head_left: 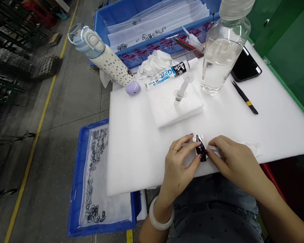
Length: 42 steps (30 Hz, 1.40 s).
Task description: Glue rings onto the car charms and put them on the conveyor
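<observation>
On the white foam bench [243, 111], near its front edge, the left hand [178, 165] pinches a small dark part [201, 150]. The right hand [233, 158] pinches a white wipe [214, 148] against it. A loose grip could let it slide off that edge.

Hidden and cut off

The small dark part [201, 152] is half covered by fingertips [192, 139], too small to identify; the water bottle [224, 50] top and both forearms leave the frame.
</observation>
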Tool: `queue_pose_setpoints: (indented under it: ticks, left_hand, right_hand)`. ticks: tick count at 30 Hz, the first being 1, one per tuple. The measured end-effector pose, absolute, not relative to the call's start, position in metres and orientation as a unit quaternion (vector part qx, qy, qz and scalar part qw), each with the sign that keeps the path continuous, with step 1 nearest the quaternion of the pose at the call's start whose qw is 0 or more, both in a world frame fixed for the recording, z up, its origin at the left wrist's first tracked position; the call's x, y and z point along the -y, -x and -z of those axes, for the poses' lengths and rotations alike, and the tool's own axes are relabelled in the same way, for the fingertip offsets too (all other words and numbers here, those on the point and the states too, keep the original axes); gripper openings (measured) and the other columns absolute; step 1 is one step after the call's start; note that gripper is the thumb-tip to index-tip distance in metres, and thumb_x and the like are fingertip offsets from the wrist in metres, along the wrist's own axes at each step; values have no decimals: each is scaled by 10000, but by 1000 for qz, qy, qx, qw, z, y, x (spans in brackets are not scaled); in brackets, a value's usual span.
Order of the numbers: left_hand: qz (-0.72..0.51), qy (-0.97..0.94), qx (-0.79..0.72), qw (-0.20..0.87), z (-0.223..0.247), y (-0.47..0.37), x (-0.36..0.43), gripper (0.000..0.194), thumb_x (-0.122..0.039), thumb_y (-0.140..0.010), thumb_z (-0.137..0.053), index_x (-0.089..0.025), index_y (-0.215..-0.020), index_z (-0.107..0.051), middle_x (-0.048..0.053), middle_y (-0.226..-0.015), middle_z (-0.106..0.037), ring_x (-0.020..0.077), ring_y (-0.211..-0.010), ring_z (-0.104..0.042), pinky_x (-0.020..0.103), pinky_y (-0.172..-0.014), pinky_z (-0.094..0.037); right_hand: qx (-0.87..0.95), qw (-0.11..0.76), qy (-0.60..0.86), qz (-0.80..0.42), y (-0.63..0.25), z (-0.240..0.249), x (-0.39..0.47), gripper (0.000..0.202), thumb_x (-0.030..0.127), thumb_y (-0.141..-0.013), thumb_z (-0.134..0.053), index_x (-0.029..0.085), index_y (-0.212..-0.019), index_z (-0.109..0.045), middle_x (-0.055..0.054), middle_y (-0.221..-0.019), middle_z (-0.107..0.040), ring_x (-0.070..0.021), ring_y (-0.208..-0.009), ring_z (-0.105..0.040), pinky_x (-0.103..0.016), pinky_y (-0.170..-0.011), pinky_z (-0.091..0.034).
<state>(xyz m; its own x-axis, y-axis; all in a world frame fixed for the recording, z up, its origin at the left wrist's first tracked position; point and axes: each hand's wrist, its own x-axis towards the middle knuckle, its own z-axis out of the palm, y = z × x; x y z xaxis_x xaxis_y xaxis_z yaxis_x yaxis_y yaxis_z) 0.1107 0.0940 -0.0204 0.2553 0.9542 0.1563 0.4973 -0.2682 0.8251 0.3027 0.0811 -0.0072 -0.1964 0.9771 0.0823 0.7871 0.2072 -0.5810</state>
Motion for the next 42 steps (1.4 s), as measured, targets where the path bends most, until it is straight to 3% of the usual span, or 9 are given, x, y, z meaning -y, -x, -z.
queue_pose_setpoints:
  ticks: [5, 10, 17, 37, 42]
  left_hand:
    - [-237, -809, -422, 334, 16, -107, -102, 656, -201, -859, -744, -311, -1454, -492, 75, -1505, -513, 303, -1396, -441, 519, -1124, -450]
    - [-271, -783, -489, 272, 21, -115, -101, 578, -514, -738, -825, -233, -1220, -673, 108, -1178, -636, 299, -1081, -601, 481, -913, -551]
    - [-296, -768, -477, 309, 20, -110, -99, 370, -222, -912, -692, -254, -1276, -639, 68, -1247, -661, 246, -1180, -570, 438, -1022, -508]
    - [-293, -768, -480, 306, 19, -110, -99, 369, -220, -904, -702, -269, -1265, -639, 56, -1209, -656, 246, -1147, -575, 421, -1000, -507]
    - [-279, -766, -486, 314, 19, -108, -100, 339, -186, -835, -773, -246, -1153, -670, 41, -1062, -644, 236, -1020, -596, 381, -891, -523]
  right_hand:
    - [699, 260, 592, -305, -315, 2, -80, 166, 315, -1024, -480, 216, -984, -607, -9, -765, -640, -129, -549, -539, -257, -504, -384]
    - [717, 250, 580, -296, -319, 2, -78, 107, 270, -1002, -514, 220, -998, -609, -9, -818, -640, -113, -537, -519, -254, -486, -370]
    - [729, 233, 575, -288, -314, 3, -80, 97, 241, -1003, -508, 210, -974, -594, -6, -835, -604, -101, -541, -501, -245, -484, -349]
    - [727, 227, 599, -248, -307, 6, -81, 143, 312, -967, -598, 193, -897, -564, -12, -784, -624, -129, -573, -540, -247, -495, -356]
    - [738, 334, 551, -199, -317, 11, -72, 72, 163, -964, -592, 202, -1021, -613, -19, -840, -660, -99, -566, -551, -233, -482, -398]
